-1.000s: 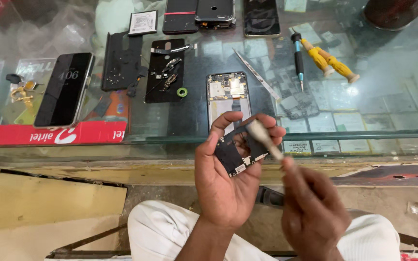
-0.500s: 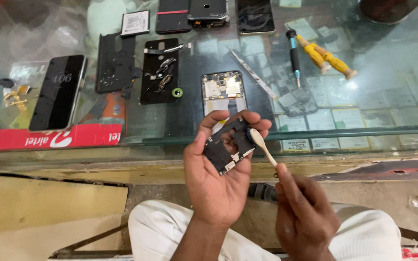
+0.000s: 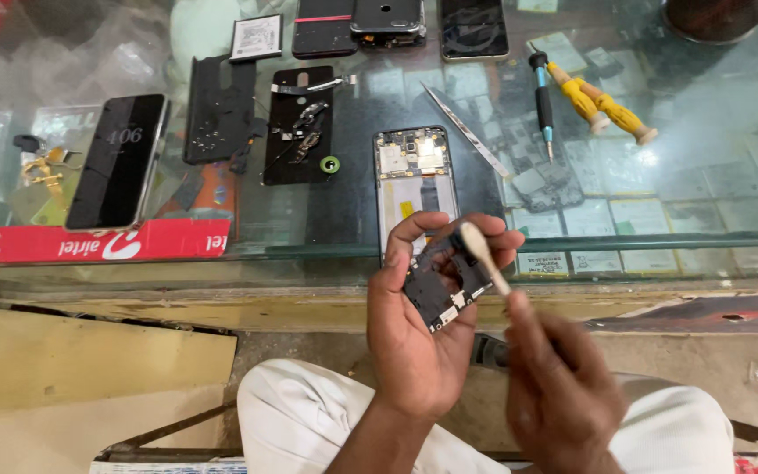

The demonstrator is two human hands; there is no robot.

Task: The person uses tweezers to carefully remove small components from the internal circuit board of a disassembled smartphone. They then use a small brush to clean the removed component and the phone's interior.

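Both hands worked just off the glass counter's [image 3: 712,237] near edge as I watched remotely: my left hand [image 3: 414,333] clamped the small dark phone circuit board [image 3: 443,279], my right hand [image 3: 563,395] pinched a pale-bristled brush [image 3: 477,248] touching it, near the opened phone frame [image 3: 412,180].
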